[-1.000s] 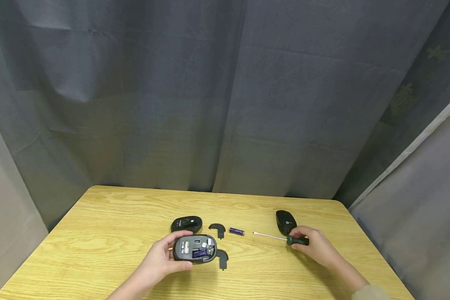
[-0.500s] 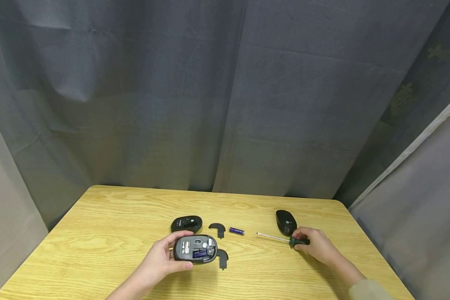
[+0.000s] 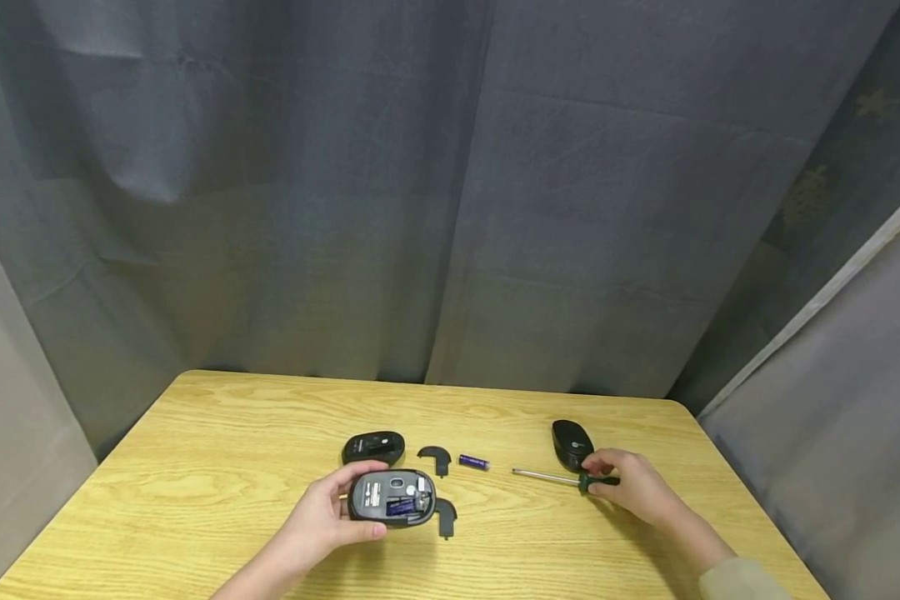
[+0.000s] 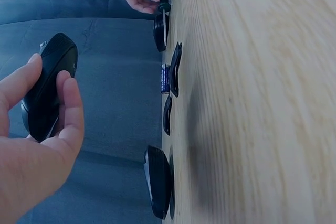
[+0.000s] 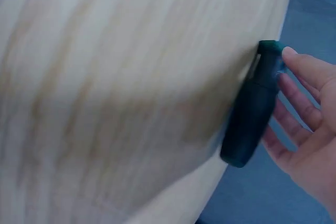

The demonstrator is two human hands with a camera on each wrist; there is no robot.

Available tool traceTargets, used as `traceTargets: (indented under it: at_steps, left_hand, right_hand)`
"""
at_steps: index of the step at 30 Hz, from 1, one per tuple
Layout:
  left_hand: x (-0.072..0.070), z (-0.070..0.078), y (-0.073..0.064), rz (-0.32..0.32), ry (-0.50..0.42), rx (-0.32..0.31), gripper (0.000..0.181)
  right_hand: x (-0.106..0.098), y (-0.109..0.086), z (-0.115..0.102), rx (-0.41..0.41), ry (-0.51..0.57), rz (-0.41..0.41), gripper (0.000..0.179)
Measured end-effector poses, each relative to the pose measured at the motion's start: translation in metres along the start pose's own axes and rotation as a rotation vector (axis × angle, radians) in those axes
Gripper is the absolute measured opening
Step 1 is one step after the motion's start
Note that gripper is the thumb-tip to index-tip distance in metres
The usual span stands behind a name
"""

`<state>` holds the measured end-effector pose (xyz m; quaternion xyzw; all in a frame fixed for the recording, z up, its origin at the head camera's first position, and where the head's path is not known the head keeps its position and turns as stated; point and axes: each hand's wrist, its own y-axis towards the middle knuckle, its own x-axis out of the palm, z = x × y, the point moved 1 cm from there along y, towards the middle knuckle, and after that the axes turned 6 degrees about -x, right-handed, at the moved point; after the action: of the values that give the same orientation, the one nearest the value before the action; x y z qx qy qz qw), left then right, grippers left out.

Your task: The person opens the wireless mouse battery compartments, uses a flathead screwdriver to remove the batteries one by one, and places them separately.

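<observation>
In the head view my left hand (image 3: 318, 521) holds a black computer mouse (image 3: 375, 492) above the table, underside up. Its battery compartment is uncovered, with a blue battery (image 3: 401, 507) inside. The left wrist view shows thumb and fingers on either side of this mouse (image 4: 50, 85). At the right, a screwdriver (image 3: 547, 476) lies on the table, its dark green handle (image 5: 251, 106) beside my right hand (image 3: 633, 487). The right thumb and fingertips are loosely spread at the handle's collar, touching or just off it. Just beyond that hand stands another black mouse (image 3: 572, 445), right way up.
A third mouse (image 3: 373, 447) lies underside up behind the held one. Two dark battery covers (image 3: 437, 458) lie near the middle, one partly behind the held mouse. A loose blue battery (image 3: 473, 462) is beside them on the wooden table (image 3: 255, 417). Grey curtains hang behind.
The screwdriver has shifted slightly to the right and settled on the table. My right fingers have loosened from its handle. The left hand and its mouse stay almost still.
</observation>
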<state>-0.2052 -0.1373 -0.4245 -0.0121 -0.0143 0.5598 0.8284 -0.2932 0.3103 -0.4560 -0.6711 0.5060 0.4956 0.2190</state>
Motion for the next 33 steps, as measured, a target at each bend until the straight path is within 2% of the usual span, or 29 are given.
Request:
traceTargets:
  at_steps: [5, 10, 15, 22, 33]
  left_hand:
    - [0.001, 0.001, 0.000, -0.007, -0.002, -0.001, 0.074]
    - [0.002, 0.002, 0.000, -0.007, -0.001, 0.009, 0.074]
    - [0.004, 0.002, 0.001, -0.004, -0.016, 0.005, 0.075]
    - [0.006, 0.004, 0.001, 0.003, -0.028, -0.016, 0.075]
    - [0.012, 0.006, 0.003, -0.009, -0.054, -0.013, 0.075]
  right_hand:
    - [-0.008, 0.001, -0.017, -0.033, -0.017, 0.012, 0.026]
    - [-0.019, 0.003, -0.040, -0.088, -0.021, 0.045, 0.027]
    - [-0.031, 0.005, -0.064, -0.107, -0.012, 0.063, 0.024]
    - [-0.041, 0.004, -0.098, -0.216, -0.036, 0.153, 0.027]
    - [-0.046, 0.002, -0.144, -0.311, 0.007, 0.258, 0.034]
